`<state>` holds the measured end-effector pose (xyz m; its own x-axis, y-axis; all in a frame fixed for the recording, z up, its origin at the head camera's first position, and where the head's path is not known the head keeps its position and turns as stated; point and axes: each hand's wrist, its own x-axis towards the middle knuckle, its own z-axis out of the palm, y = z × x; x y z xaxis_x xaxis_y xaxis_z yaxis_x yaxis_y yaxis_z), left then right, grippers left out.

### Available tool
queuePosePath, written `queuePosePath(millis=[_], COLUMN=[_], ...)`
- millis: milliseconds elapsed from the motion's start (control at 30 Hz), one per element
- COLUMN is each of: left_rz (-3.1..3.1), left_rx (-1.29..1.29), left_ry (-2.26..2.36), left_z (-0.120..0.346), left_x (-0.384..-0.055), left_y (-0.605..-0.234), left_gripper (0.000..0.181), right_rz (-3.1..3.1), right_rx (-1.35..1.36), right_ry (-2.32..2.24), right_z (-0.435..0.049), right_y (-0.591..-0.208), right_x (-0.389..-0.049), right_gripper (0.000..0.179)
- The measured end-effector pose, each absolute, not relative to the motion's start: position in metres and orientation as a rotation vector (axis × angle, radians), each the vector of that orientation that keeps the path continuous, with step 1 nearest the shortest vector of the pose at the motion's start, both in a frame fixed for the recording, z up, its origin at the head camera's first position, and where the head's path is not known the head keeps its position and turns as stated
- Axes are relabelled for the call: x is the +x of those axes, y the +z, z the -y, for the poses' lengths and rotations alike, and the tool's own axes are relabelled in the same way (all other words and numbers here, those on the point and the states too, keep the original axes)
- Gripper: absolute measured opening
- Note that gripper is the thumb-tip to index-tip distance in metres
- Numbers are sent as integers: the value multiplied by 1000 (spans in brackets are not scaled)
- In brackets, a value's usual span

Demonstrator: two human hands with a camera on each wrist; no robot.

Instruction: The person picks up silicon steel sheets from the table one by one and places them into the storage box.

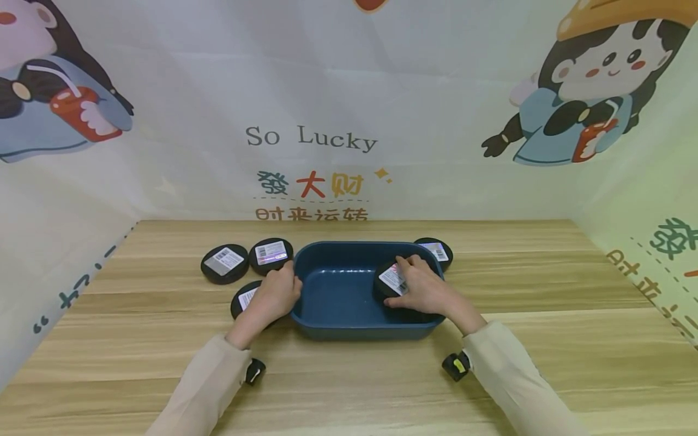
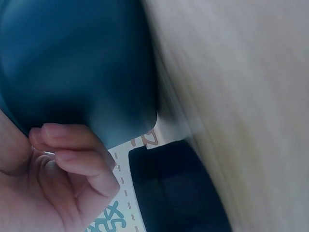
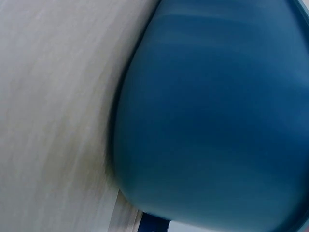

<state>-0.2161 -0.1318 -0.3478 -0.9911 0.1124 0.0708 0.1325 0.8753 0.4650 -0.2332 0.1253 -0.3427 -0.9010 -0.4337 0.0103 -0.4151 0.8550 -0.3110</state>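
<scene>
A deep blue plastic tub [image 1: 332,332] with rounded corners stands on the table. My left hand [image 1: 279,289] grips its left rim; in the left wrist view the curled fingertips [image 2: 60,130] lie right at the tub's edge. Inside the tub's right end, my right hand [image 1: 424,289] holds a flat, round black case [image 1: 391,280] with a white barcode label facing up, thumb and fingers spread across its sides. A dark area beneath that hand is mostly hidden. The right wrist view shows the tub's outer wall [image 3: 207,121], and the hand itself is out of sight there.
Left of the tub lie similar round black cases: one at far left [image 1: 224,264], one behind my left hand [image 1: 271,255], and one partly under my left forearm [image 1: 243,300]. Another case [image 1: 438,251] sits behind the tub's right corner. A printed cloth [image 1: 463,181] encloses the wooden table [image 1: 349,387].
</scene>
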Motion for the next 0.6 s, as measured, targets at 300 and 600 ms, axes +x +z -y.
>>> queuePosePath(millis=[300, 600], left_rz=[3015, 3011], left_rx=[-190, -196], left_ry=[-759, -754], left_z=[132, 132], left_x=[-216, -216], left_y=[-346, -347], left_gripper=[35, 36], right_rz=[-2927, -2910], right_rx=[-690, -680], right_ry=[-484, -479], right_z=[-124, -121], right_y=[-339, -341], right_x=[-235, -237], right_gripper=[89, 89])
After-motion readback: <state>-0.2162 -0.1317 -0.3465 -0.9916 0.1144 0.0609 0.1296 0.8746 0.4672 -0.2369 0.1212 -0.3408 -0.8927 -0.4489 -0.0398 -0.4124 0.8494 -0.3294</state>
